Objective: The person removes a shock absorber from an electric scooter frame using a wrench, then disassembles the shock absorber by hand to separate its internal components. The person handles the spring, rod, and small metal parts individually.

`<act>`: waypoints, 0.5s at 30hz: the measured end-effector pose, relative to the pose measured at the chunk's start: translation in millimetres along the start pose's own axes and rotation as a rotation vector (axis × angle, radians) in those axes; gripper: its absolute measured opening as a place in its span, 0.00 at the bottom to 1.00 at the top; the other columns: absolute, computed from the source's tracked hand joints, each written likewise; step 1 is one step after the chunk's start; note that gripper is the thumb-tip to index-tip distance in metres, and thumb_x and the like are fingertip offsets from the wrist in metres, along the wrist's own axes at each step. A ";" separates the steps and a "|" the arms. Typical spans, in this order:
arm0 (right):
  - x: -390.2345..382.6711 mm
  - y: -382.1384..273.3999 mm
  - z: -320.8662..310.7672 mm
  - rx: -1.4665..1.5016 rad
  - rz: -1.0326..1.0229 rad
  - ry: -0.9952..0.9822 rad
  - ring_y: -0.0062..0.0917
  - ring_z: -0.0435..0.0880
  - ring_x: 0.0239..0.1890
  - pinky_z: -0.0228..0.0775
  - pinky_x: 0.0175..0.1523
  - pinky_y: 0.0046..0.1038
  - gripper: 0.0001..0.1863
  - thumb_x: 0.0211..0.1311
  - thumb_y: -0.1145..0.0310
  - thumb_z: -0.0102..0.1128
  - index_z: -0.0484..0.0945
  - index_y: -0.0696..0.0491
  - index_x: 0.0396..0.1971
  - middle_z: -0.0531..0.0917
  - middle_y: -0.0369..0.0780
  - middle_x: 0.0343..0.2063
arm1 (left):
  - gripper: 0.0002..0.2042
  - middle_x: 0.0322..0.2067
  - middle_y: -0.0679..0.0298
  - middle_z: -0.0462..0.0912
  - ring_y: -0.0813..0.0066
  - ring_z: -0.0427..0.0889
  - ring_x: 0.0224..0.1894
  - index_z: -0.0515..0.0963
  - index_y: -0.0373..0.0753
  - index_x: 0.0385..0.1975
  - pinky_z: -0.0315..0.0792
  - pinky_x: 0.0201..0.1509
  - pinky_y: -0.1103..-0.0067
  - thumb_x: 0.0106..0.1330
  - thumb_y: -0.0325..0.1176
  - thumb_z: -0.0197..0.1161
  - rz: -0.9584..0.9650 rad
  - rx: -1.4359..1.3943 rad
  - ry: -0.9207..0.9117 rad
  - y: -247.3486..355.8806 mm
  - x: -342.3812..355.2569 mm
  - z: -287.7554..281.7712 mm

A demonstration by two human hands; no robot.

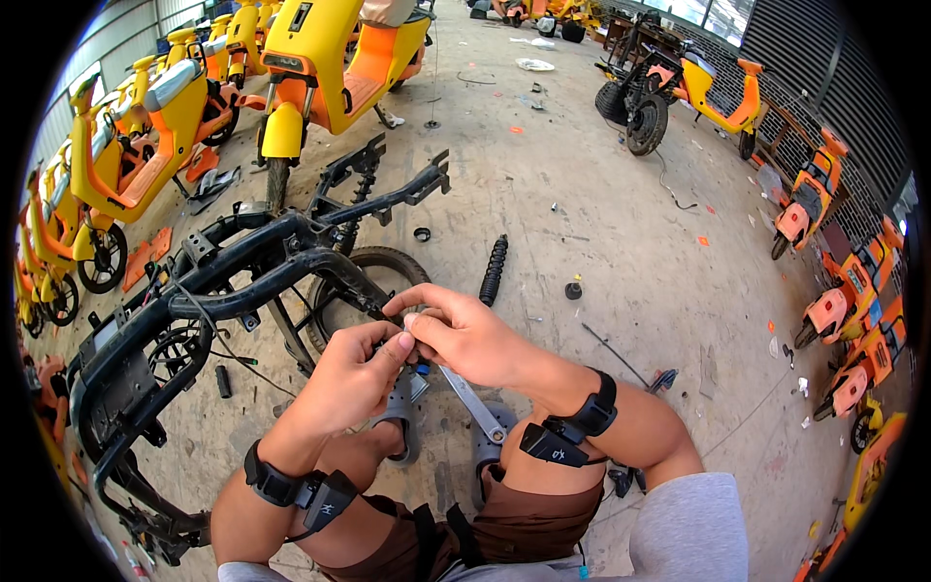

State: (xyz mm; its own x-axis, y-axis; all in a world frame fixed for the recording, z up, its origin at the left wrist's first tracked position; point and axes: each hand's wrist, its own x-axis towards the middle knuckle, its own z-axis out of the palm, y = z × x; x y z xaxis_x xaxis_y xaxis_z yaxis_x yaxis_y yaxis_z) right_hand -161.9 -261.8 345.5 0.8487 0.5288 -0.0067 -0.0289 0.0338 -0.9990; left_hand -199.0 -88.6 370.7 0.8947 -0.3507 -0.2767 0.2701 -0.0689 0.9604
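A small part [405,327] sits in mid-air between the fingertips of both hands, near the tube end of a black scooter frame [303,233]. The left hand [339,376] and the right hand [470,339] meet there, thumbs and forefingers pinched together on it (they cover most of it, so its shape cannot be told).

On the floor [601,223] ahead stands a dark bottle-shaped object [573,288]; what it may hold cannot be seen. A black shock absorber [495,270] lies just beyond the right hand, with a small black ring [422,234] to its left.

The frame fills much of the left side, close to the left hand, with loose cables about it, and hides part of a wheel [407,264]. A grey wrench [470,403] slants between the person's legs (whether it rests on the floor or leans on something is unclear). A black cylinder [224,381] lies below the frame, and a thin rod [616,352] lies off to the right.

Yellow-and-orange scooters [155,165] crowd the left; one yellow scooter [308,58] stands right behind the frame, and orange scooters [863,364] line the right.
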 end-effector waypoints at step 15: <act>-12.4 -26.8 -11.7 0.340 0.449 -0.106 0.10 0.59 0.12 0.49 0.13 0.17 0.14 0.71 0.64 0.46 0.70 0.52 0.51 0.68 0.29 0.19 | 0.11 0.20 0.66 0.75 0.81 0.69 0.23 0.77 0.28 0.35 0.65 0.26 0.79 0.71 0.32 0.55 0.297 0.526 0.137 -2.8 -3.6 8.5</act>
State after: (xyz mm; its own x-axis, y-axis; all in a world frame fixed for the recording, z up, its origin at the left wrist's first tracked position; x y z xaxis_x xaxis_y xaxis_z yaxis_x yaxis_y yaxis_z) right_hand -165.4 -279.1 371.8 0.6571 0.6359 -0.4048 -0.5574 0.0485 -0.8288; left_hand -206.0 -95.1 369.3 0.9515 -0.3053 0.0367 -0.1781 -0.4500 0.8751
